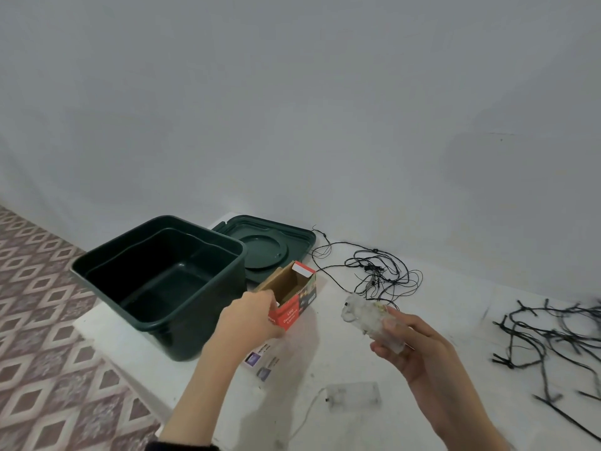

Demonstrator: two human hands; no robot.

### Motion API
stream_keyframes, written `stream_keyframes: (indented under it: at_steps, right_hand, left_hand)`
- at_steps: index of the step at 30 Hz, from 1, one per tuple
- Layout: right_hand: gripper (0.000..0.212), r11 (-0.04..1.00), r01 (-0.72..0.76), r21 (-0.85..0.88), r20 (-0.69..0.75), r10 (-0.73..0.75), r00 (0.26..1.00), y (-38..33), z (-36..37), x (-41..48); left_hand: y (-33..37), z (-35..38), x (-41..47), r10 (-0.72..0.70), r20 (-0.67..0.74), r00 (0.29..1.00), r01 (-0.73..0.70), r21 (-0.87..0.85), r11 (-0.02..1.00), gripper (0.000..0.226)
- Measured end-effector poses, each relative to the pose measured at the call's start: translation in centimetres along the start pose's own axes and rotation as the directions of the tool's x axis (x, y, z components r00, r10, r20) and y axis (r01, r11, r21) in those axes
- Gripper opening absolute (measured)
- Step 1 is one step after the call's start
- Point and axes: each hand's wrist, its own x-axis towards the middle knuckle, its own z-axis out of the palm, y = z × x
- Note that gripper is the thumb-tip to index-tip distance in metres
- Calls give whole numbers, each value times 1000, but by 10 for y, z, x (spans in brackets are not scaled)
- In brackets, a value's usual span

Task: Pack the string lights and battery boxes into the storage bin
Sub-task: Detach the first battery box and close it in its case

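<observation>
Two grips | left fingers [260, 302] around red carton [294, 304] (open-topped) | right fingers [395, 322] pinching clear light bundle [364, 312]

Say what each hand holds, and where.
Left hand grips the red box at its near end; right hand holds the clear light bundle by its near end.

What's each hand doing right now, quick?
Left hand: grips the open red box.
Right hand: holds a clear battery box.
</observation>
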Motion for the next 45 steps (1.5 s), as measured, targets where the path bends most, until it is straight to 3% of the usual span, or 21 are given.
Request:
stream_keyframes:
  at_steps: [4, 8, 11, 13, 16, 19, 23, 25, 29, 31, 33, 35, 39, 41, 45]
  right_hand:
    - [27, 1000, 7, -19, 9, -7, 1000, -2, 1, -2]
    - [16, 1000, -5, -20, -5, 5, 1000, 0, -4, -2]
    - [21, 1000, -9, -27, -14, 9, 1000, 1, -7, -4]
    - [42, 999, 28, -39, -9, -28, 1000, 0, -7, -6]
    - [70, 992, 120, -40, 44, -118, 992, -6, 3, -9]
    - [70, 988, 142, 65, 128, -150, 980, -18, 15, -10]
    - [76, 964, 170, 206, 174, -207, 963, -33, 19, -10]
    - [68, 951, 199, 235, 167, -241, 956, -43, 13, -12]
    - [42, 930, 236, 282, 118, -278, 953, -63, -14, -13]
    - [29, 926, 233, 297, 87, -270, 959, -73, -27, -14]
    - [20, 931, 227, 285, 43, -249, 968, -83, -40, -17]
    - [25, 937, 229, 265, 14, -241, 970, -92, -48, -20]
    - [30, 948, 298, 113, -96, -288, 953, -111, -65, -31]
    - [36, 922, 386, 36, -188, -373, 909, -118, -72, -38]
    - [35, 839, 536, -96, -303, -538, 787, -123, -70, -53]
  left_hand:
    - [0, 17, 1, -2, 124, 992, -14, 132, 991, 40]
    - [1, 32, 7, -69, 102, 992, 56, 126, 990, 35]
    - [6, 30, 6, -132, -1, 991, 131, 150, 980, 26]
    - [10, 21, -2, -106, -114, 988, 121, 132, 984, 20]
    - [24, 4, -19, -45, -327, 944, -13, -175, 984, 16]
    - [54, -8, -32, -13, -455, 891, -262, -536, 802, 19]
    - [102, -4, -41, 41, -436, 899, -381, -732, 564, 17]
    - [120, -1, -41, 97, -403, 910, -405, -816, 412, 18]
    - [142, 0, -30, 286, -196, 938, -253, -952, 175, 22]
    - [152, 1, -25, 365, -135, 921, -191, -974, 120, 14]
    - [165, 7, -22, 446, -33, 894, -80, -993, 85, 33]
    - [177, 10, -22, 501, 19, 865, -7, -999, 48, 43]
    - [203, 19, -24, 542, 10, 840, 86, -990, -115, 39]
    - [216, 20, -28, 540, 2, 841, 128, -972, -195, 38]
    - [235, 22, -34, 509, -68, 858, 48, -976, -212, 39]
